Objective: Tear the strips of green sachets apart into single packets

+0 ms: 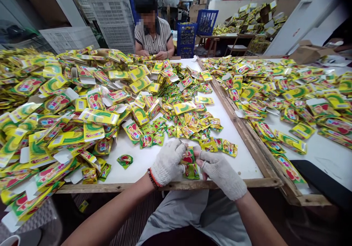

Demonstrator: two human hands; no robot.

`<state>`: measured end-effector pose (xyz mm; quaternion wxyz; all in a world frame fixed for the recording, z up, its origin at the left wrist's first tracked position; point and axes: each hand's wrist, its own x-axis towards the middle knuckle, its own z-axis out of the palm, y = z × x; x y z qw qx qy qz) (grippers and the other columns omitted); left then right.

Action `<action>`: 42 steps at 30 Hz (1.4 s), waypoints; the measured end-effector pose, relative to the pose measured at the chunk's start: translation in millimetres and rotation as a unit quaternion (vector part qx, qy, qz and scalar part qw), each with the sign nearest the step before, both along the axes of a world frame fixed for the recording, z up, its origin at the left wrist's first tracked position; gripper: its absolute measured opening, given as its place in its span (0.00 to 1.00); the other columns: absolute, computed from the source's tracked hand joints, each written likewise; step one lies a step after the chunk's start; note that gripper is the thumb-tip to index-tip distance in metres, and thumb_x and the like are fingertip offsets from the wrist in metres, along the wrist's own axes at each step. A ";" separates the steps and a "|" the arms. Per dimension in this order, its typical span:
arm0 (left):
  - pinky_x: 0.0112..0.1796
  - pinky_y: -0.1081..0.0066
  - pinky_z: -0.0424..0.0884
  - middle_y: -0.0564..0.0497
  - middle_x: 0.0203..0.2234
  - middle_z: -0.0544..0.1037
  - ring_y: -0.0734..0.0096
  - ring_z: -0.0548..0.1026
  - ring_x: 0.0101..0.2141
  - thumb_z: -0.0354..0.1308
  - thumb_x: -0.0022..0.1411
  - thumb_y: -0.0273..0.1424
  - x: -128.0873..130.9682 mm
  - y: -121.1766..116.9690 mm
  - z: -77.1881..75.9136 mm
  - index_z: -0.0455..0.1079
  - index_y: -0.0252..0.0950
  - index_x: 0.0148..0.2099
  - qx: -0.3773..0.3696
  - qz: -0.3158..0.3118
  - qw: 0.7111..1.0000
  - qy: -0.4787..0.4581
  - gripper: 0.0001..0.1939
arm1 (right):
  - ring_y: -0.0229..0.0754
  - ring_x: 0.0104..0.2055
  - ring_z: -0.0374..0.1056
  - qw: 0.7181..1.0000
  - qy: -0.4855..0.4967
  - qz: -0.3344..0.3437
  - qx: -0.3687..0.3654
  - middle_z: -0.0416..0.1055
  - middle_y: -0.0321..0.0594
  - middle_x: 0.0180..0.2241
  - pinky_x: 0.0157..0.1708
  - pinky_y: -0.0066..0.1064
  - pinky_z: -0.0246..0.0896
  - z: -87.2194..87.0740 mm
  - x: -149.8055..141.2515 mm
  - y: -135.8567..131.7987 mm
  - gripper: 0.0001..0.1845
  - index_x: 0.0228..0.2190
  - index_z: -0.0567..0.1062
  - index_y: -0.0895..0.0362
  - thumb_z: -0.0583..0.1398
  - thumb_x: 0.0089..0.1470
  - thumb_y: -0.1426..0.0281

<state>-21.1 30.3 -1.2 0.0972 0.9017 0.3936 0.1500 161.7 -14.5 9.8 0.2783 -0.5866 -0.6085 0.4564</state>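
Both my hands wear white knitted gloves and meet over the near edge of the white table. My left hand is closed, its fingers curled against small green candy packets with red print. From the other side, my right hand pinches the same packets, its bare fingertips showing. The fingertips partly cover the packets, so I cannot tell exactly how many there are. Just beyond my hands lie loose green packets and yellow packets. A single green packet rests apart on the left.
A large heap of yellow-green printed boxes, many with open flaps, covers the left side. A wooden divider separates another spread of boxes on the right. Across the table sits a person. Blue crates stand behind.
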 end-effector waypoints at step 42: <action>0.39 0.58 0.64 0.39 0.38 0.74 0.51 0.72 0.40 0.59 0.52 0.39 -54.8 67.7 15.1 0.69 0.35 0.45 -0.041 0.204 0.954 0.216 0.20 | 0.45 0.35 0.68 0.943 -0.117 -0.231 0.210 0.71 0.43 0.35 0.38 0.37 0.65 -48.2 52.3 31.2 0.13 0.32 0.70 0.57 0.58 0.48 0.60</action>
